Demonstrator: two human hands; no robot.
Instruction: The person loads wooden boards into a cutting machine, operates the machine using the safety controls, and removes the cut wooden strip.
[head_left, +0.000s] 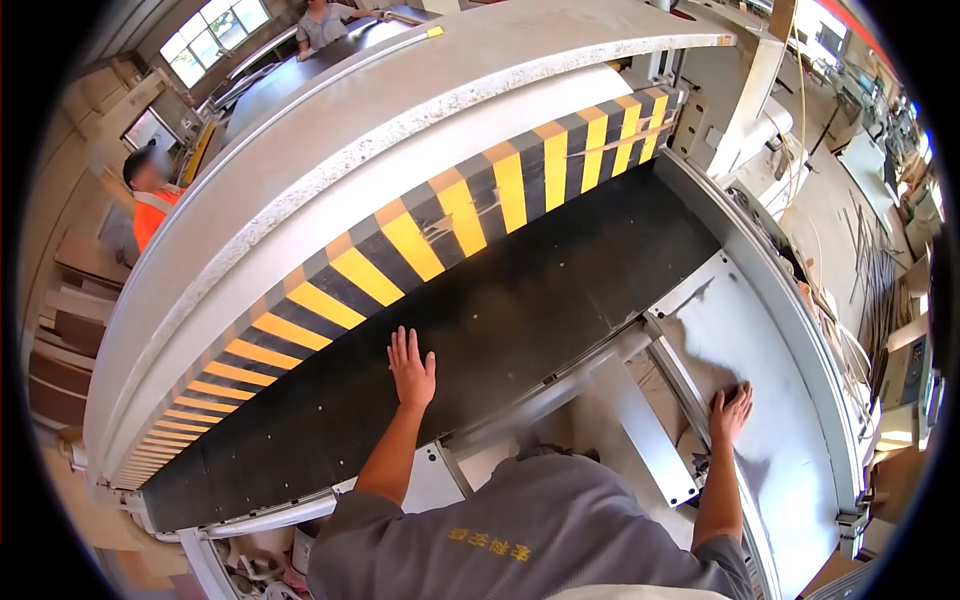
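Note:
My left hand (412,368) is over the black machine bed (480,320), its fingers spread and nothing in it. To the right, my right hand (731,412) lies at the inner edge of a grey metal side plate (790,440), fingers apart and empty. Beyond my left hand runs a long beam with yellow and black stripes (455,215). Whether my left palm presses on the black surface is hard to tell. A metal rail (680,375) passes beside my right hand.
A person in an orange vest (155,200) is at the far left, and another in grey (322,28) stands behind the large curved machine top (300,130). Metal rods (868,270) lie on the floor at right. A metal crosspiece (645,440) spans the frame opening.

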